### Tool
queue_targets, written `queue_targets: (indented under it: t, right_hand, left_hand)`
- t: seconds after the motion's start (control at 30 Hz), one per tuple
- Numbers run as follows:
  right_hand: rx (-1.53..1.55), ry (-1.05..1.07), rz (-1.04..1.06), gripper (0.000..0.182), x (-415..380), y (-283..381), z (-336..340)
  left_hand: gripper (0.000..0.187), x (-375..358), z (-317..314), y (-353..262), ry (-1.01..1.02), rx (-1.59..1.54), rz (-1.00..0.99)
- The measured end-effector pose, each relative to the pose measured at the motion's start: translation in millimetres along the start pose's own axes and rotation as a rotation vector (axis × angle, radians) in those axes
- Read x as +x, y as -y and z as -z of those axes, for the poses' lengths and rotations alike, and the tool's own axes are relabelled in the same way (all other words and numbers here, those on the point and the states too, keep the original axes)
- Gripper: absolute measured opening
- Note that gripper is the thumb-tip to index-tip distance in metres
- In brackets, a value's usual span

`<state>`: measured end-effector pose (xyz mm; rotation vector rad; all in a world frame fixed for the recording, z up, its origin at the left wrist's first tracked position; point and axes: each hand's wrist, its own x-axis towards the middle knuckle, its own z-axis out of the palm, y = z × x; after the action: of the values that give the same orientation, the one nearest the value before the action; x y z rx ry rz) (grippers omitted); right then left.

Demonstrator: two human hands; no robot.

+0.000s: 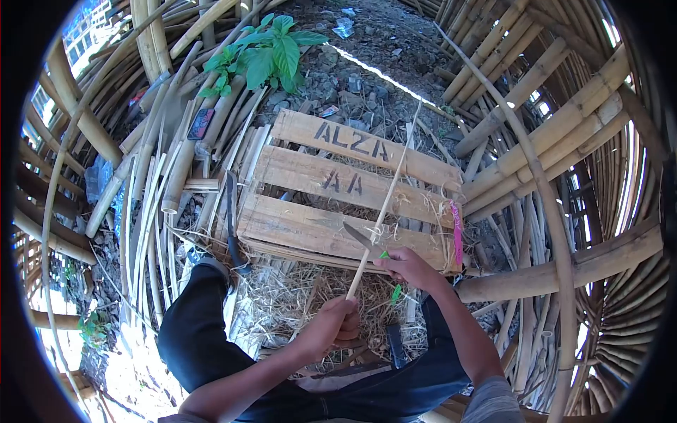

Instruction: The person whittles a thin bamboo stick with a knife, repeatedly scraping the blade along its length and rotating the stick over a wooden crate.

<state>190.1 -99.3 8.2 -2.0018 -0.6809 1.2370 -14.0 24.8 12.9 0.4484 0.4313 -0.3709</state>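
Note:
My left hand (pixel 337 326) is closed around the lower end of a thin, pale bamboo strip (pixel 389 196). The strip slants up and away over a slatted wooden crate (pixel 296 163) stencilled "ALZA" and "AA". In my right hand (pixel 410 269) is a knife (pixel 357 235) with a green-coloured handle, mostly covered by the fingers. Its blade lies across the strip, a little above my left hand. Pale shavings (pixel 282 299) cover the ground between my legs, in front of the crate.
A dark, curved blade-like tool (pixel 232 211) leans at the crate's left side. Farther left, a phone (pixel 202 124) rests on bamboo poles. A pink strip (pixel 457 236) hangs at the crate's right end. Thick bamboo poles (pixel 557 158) stand close on the right; a leafy plant (pixel 271 56) grows behind.

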Motion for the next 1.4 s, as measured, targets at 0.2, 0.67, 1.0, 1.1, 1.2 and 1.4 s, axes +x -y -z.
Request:
queue_targets:
  t: [0.2, 0.67, 1.0, 1.1, 1.2, 1.4]
  right_hand:
    - [0.310, 0.297, -0.002, 0.045, 1.2, -5.2, -5.3]
    - [-0.754, -0.678, 0.452, 0.046, 4.8, 16.9, -34.7]
    - [-0.381, -0.078, 0.290, 0.058, -11.5, 24.8, -37.9]
    - [-0.170, -0.089, 0.310, 0.053, -11.7, 22.0, -46.8]
    - [-0.246, -0.155, 0.324, 0.053, 5.0, 14.9, -32.4]
    - [-0.523, -0.305, 0.320, 0.052, 9.3, 25.7, -36.4]
  left_hand:
    - [0.028, 1.9, -1.7, 3.6, -0.048, 0.069, -0.015]
    - [0.032, -5.1, 2.2, -15.3, 0.067, -0.240, 0.083]
    - [0.030, -8.9, -7.2, -11.6, -0.060, -0.038, -0.012]
    - [0.030, -7.3, -1.7, -10.5, -0.025, -0.063, -0.003]
    - [0.030, -11.1, -2.6, -15.8, -0.016, -0.040, 0.058]
    - [0.028, -8.2, 0.5, -27.9, -0.030, -0.072, 0.061]
